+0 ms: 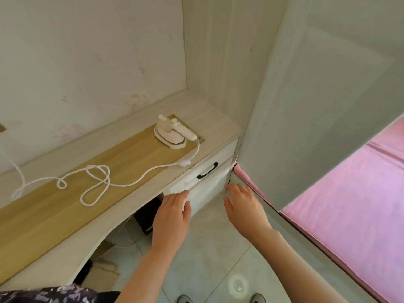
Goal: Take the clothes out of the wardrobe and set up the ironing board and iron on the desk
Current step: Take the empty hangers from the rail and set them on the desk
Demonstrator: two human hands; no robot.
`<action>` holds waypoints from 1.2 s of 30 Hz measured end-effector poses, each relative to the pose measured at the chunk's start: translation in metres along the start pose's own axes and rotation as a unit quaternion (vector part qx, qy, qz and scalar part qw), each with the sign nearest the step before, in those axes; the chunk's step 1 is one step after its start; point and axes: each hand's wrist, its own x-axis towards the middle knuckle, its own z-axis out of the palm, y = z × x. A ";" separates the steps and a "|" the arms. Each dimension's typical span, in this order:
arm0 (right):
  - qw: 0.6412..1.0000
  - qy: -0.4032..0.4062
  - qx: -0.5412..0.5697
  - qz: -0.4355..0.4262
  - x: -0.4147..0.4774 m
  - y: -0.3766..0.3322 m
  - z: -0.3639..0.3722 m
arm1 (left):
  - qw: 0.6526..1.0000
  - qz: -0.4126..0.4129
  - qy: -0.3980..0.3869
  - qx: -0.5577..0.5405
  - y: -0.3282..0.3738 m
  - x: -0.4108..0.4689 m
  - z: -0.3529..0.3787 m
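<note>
Fingers [181,195] of left hand [172,217] and right hand [244,206] spread, empty. Iron [172,133] stands ahead-left on the desk [218,125], nearer the left.

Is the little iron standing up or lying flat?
Lying flat: the iron rests base-down on the wooden board, handle on top.

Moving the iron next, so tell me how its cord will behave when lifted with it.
The cord lies in loose loops, so it is probably floppy and will trail behind the iron. The loops cross, so they may tangle. Its far end leaves the view at left; it might pull taut.
</note>
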 end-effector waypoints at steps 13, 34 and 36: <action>0.997 0.060 0.032 0.027 -0.045 0.180 -0.097 | 0.998 0.050 -0.018 -0.017 0.181 -0.016 0.125; 0.981 0.131 -0.012 0.145 -0.038 0.414 -0.227 | 0.973 0.188 -0.126 -0.057 0.436 0.050 0.287; 0.980 0.132 -0.016 0.148 -0.020 0.426 -0.236 | 0.978 0.175 -0.105 -0.041 0.450 0.072 0.296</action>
